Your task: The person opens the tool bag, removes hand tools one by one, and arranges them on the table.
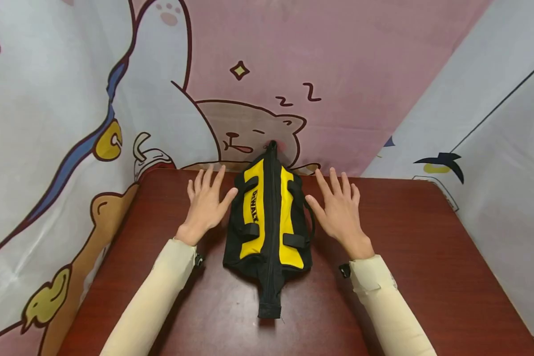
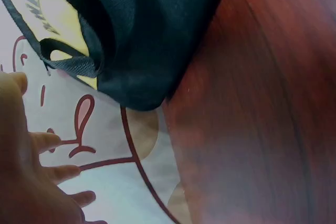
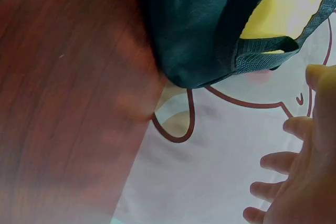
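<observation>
A black and yellow tool bag point(image 1: 273, 212) stands on the table, its long zipper running front to back along the top and appearing closed. Black strap handles lie along both sides. Left of the bag, my left hand point(image 1: 206, 202) is held with fingers spread, its thumb close to the bag's side. On the other side my right hand point(image 1: 340, 215) is spread likewise, thumb toward the bag. Both wrist views show the bag's dark side point(image 2: 152, 35) and the straps, with the left fingers point(image 2: 65, 173) and right fingers point(image 3: 278, 162) extended and holding nothing.
The reddish-brown wooden table point(image 1: 427, 257) reaches back to a hanging cloth point(image 1: 338, 74) printed with cartoon animals. The cloth also hangs along the left and right sides. The bag's far end is near the table's back edge.
</observation>
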`<state>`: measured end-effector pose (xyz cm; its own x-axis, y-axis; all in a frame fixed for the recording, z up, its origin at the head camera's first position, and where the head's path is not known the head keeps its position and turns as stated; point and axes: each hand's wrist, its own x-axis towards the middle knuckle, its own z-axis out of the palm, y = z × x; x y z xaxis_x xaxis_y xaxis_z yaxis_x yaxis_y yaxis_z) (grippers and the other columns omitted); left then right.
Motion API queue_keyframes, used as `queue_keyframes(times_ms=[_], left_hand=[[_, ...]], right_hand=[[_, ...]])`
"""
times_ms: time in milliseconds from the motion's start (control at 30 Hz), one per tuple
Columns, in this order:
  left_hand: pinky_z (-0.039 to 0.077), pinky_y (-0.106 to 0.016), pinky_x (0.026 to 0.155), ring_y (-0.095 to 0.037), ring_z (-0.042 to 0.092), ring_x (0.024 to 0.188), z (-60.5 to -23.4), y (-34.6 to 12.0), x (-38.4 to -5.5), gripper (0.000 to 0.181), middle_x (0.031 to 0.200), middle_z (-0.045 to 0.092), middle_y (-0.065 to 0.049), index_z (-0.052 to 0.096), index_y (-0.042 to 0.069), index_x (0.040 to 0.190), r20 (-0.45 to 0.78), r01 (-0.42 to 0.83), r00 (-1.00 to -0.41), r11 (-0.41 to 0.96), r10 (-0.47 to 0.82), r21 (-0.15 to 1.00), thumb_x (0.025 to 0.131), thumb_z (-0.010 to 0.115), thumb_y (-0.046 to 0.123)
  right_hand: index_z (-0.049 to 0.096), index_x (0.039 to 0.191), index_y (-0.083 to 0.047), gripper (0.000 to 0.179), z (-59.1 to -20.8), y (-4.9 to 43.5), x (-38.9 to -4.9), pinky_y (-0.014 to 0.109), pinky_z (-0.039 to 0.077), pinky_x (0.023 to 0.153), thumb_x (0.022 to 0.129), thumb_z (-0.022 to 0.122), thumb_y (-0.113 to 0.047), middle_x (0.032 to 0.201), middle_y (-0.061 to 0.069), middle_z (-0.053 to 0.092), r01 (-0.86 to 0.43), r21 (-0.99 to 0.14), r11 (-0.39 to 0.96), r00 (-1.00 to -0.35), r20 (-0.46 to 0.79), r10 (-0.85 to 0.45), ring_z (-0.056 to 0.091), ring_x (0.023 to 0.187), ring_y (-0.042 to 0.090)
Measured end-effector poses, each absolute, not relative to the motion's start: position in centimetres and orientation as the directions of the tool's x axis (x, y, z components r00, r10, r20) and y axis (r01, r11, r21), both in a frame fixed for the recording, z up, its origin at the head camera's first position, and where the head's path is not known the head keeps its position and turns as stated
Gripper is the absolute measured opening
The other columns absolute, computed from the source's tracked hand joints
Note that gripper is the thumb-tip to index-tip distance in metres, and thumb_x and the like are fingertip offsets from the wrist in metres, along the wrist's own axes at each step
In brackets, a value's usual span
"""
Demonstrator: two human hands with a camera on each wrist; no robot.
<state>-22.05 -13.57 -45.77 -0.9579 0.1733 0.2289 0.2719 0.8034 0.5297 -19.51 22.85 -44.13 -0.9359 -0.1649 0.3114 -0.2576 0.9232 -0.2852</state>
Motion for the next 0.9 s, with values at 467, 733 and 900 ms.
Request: queue_keyframes(times_ms=[467, 733, 900], left_hand=[[0.01, -0.07, 0.13, -0.047, 0.029, 0.16, -46.3, -10.8, -24.9, 0.068, 0.175, 0.031, -0.022, 0.036, 0.011, 0.174, 0.26, 0.291, -0.955, 0.61, 0.142, 0.737, 0.117, 0.05, 0.044], [0.032, -0.058, 0.13, -0.039, 0.045, 0.153, -46.8, -9.5, -27.0, 0.059, 0.167, 0.045, -0.02, 0.047, 0.008, 0.168, 0.271, 0.29, -0.956, 0.474, 0.111, 0.831, 0.117, 0.054, 0.036], [0.043, -0.052, 0.122, -0.037, 0.055, 0.14, -47.2, -8.8, -28.2, 0.051, 0.154, 0.057, -0.021, 0.053, 0.001, 0.16, 0.309, 0.312, -0.948, 0.376, 0.069, 0.872, 0.116, 0.058, 0.027]], right_hand=[[0.044, 0.172, -0.015, 0.07, -42.5, 20.2, -21.3, 0.072, 0.022, 0.125, 0.111, 0.062, -0.043, 0.173, 0.024, 0.041, -0.38, -0.337, 0.862, -0.867, 0.455, -0.204, 0.037, 0.157, 0.049], [0.051, 0.168, -0.012, 0.065, -41.8, 19.1, -22.6, 0.07, 0.029, 0.122, 0.11, 0.065, -0.039, 0.164, 0.024, 0.052, -0.439, -0.319, 0.84, -0.818, 0.529, -0.226, 0.049, 0.148, 0.049], [0.056, 0.164, -0.01, 0.06, -41.4, 18.5, -23.9, 0.067, 0.034, 0.12, 0.11, 0.066, -0.036, 0.157, 0.022, 0.06, -0.465, -0.337, 0.818, -0.804, 0.549, -0.231, 0.053, 0.144, 0.046]])
